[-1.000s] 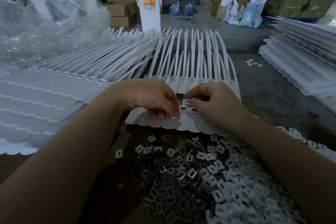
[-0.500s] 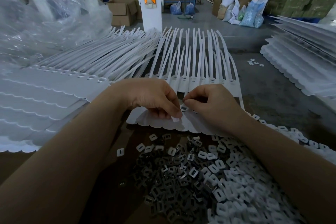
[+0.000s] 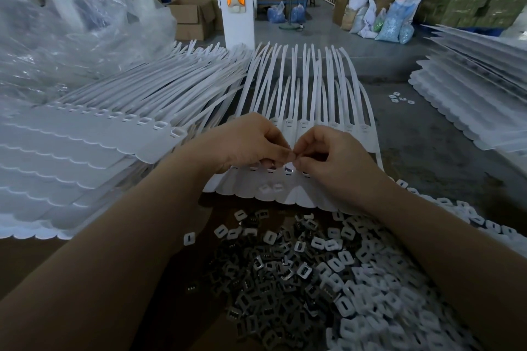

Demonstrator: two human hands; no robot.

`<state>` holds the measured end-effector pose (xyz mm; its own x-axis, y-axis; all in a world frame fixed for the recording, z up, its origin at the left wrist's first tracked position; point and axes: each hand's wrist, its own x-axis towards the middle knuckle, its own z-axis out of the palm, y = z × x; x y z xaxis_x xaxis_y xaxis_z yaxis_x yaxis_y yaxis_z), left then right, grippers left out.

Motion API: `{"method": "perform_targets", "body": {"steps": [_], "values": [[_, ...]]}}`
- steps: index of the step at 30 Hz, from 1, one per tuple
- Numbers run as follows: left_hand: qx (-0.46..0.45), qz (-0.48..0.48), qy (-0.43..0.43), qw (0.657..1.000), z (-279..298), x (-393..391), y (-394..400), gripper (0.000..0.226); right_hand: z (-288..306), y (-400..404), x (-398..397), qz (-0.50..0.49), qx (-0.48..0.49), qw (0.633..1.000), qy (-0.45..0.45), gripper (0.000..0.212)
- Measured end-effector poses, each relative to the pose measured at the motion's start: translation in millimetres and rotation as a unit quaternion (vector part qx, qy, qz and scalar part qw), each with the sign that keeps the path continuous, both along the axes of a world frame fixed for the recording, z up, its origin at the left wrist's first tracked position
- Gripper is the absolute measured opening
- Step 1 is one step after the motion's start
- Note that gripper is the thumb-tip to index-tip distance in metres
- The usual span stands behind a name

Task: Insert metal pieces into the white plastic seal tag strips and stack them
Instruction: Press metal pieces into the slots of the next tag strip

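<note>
- Since a second ago both hands have lifted slightly off the flat row of joined white plastic seal tag strips, fingertips now meeting above its slotted heads.
- From the head camera I see my left hand, fingers curled, pinching something tiny against my right hand, also curled; I cannot tell what the piece is.
- That strip row lies directly under the hands, tails fanning toward 12 o'clock.
- At 6 o'clock sits a loose heap of dark grey metal pieces, with small white plastic caps piled toward 5 o'clock.
- At 9 o'clock rests a stack of finished white strips; another stack lies at 2 o'clock.
</note>
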<state>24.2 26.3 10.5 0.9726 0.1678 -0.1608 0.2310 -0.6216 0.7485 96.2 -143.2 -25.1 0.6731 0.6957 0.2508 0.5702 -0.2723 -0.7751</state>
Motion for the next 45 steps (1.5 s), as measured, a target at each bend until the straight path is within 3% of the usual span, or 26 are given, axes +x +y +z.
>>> {"method": "perform_targets", "body": {"steps": [6,12,31,42,45], "values": [[0.067,-0.018,0.014,0.997,-1.6,0.1,-4.6,0.016,-3.1,0.2,0.0,-0.016,0.008,1.000,0.006,0.018],[0.077,0.021,0.022,0.997,-4.9,3.2,-13.4,0.021,-3.9,1.4,2.3,-0.055,0.039,0.998,-0.003,0.012],[0.187,-0.024,0.063,0.980,-0.5,4.0,-17.6,0.030,-5.8,3.1,2.6,-0.061,0.027,0.998,-0.011,0.009],[0.134,0.031,0.045,0.989,-4.7,4.5,-16.1,0.010,-6.2,2.4,2.4,-0.058,0.012,0.998,-0.016,0.009],[0.101,0.064,0.051,0.991,-4.2,4.6,-15.5,0.013,-6.0,2.1,2.6,-0.059,0.014,0.998,-0.017,0.009]]}}
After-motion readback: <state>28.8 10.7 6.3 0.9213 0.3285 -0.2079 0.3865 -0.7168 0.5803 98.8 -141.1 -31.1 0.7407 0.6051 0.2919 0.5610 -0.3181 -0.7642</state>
